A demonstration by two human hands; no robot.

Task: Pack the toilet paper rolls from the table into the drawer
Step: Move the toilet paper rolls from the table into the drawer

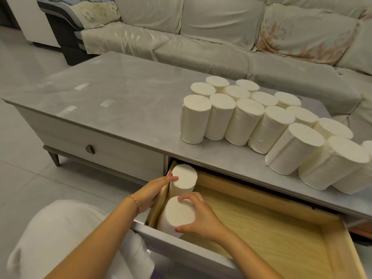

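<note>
The rightmost roll (368, 146) and drawer (342, 248) are cut by the frame edge.

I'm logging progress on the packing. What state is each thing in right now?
Right drawer: pulled open.
Left drawer: shut.
Far roll: upright in drawer, left hand on it.
Near roll: upright in drawer, right hand gripping.
Table rolls: standing, unpacked.

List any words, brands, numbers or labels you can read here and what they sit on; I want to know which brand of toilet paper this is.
No readable text anywhere in the picture.
toilet paper rolls: plain white wrappers, no print visible.
table: pale rectangular patches on the top look like reflections or stickers; no lettering can be made out.
drawer: bare wood-grain, no label.
sofa: floral pattern only, no words.
</note>
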